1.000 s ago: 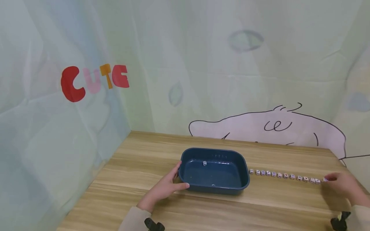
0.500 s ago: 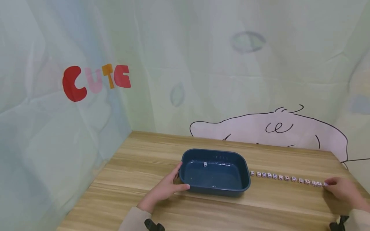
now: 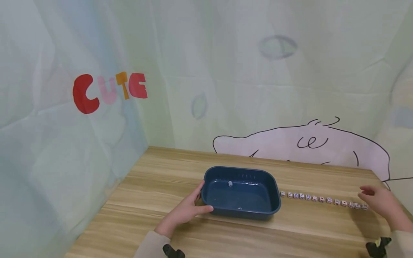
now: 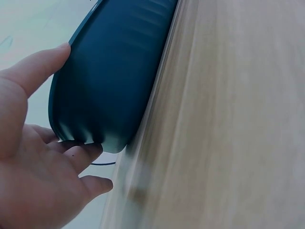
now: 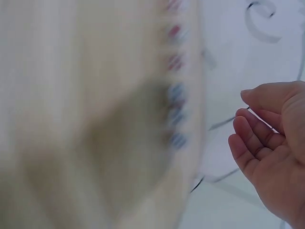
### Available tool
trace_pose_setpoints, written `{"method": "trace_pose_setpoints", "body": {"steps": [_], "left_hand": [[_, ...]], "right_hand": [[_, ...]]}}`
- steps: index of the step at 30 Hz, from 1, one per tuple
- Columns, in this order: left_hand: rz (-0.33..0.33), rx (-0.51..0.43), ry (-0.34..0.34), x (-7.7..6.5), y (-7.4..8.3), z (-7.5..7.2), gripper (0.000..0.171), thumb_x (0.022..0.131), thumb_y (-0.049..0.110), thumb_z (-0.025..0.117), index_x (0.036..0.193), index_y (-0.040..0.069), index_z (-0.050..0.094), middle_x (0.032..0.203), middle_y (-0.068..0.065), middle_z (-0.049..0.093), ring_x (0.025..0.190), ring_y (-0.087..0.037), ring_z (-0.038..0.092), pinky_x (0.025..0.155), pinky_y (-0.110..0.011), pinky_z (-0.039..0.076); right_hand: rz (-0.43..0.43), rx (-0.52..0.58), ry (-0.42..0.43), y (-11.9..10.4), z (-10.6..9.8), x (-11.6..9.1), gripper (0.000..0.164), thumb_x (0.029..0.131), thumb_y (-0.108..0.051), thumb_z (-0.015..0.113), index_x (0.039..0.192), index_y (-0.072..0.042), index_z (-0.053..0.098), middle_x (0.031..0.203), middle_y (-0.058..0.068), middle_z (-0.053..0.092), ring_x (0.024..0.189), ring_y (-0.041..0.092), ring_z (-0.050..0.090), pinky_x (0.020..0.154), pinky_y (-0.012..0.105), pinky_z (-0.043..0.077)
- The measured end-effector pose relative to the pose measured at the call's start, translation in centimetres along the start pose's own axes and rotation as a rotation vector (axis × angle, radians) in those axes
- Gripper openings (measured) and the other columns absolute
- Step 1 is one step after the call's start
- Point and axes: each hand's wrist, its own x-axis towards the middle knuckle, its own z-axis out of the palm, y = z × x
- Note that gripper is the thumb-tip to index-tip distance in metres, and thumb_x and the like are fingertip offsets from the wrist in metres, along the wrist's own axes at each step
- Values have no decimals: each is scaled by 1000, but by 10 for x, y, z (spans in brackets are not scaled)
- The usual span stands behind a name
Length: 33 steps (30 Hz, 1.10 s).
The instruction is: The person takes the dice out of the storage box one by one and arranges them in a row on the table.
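A dark blue rectangular plastic basin (image 3: 243, 212) stands on the table. My left hand (image 3: 184, 210) holds its left end, the thumb on the near rim and the fingers along the end wall. In the left wrist view that hand (image 4: 43, 167) touches the basin's wall (image 4: 112, 71). Inside lie a white die (image 3: 230, 184) and a small pale spot or piece near the front wall. From the basin's right side runs a row of several dice (image 3: 322, 199). My right hand (image 3: 382, 204) hovers above the right end of the row, fingers loosely curled, holding nothing.
The wooden table (image 3: 161, 172) reaches back to a printed cloth backdrop (image 3: 226, 89) with a cartoon outline. A second cloth (image 3: 48, 161) with red, pink and orange letters hangs at the left. Black straps with cameras sit on both wrists.
My right hand has let go of the die at the right end of the row and lifted slightly. My left hand stays at the basin. The view shifts a little.
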Motion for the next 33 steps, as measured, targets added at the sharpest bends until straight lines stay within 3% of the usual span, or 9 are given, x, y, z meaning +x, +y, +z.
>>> {"method": "trace_pose_setpoints", "body": {"steps": [8,15,20,25,33], "left_hand": [[-9,8,8,0,2,1,95,87,24,73,155,6,10,159,-22,12,143,-42,19,115,-55,18],[-14,1,20,-1,4,1,95,86,21,74,155,6,11,158,-22,14,143,-42,20,114,-56,19],[-12,9,20,0,3,1,95,86,22,74,155,6,11,158,-22,14,142,-43,21,114,-56,20],[-19,29,30,0,1,1,96,85,24,74,155,7,12,158,-23,15,142,-44,22,114,-57,19],[-17,43,27,1,0,0,96,85,26,74,155,6,12,158,-24,15,141,-47,22,113,-58,21]], "right_hand": [[-87,101,-9,-66,-4,5,52,102,-29,47,124,18,48,116,39,55,102,52,54,77,55,49],[-214,161,-15,-128,14,3,43,99,-26,53,120,11,57,105,24,65,94,34,61,74,40,51],[-287,212,-32,-167,25,3,37,97,-23,58,120,7,60,106,18,66,96,29,62,79,42,53],[-350,248,-31,-199,36,6,33,95,-20,61,118,5,63,104,14,68,93,25,63,77,39,54],[-365,331,-70,-236,59,13,30,95,-16,61,116,5,64,106,16,67,93,24,63,81,41,54]]}}
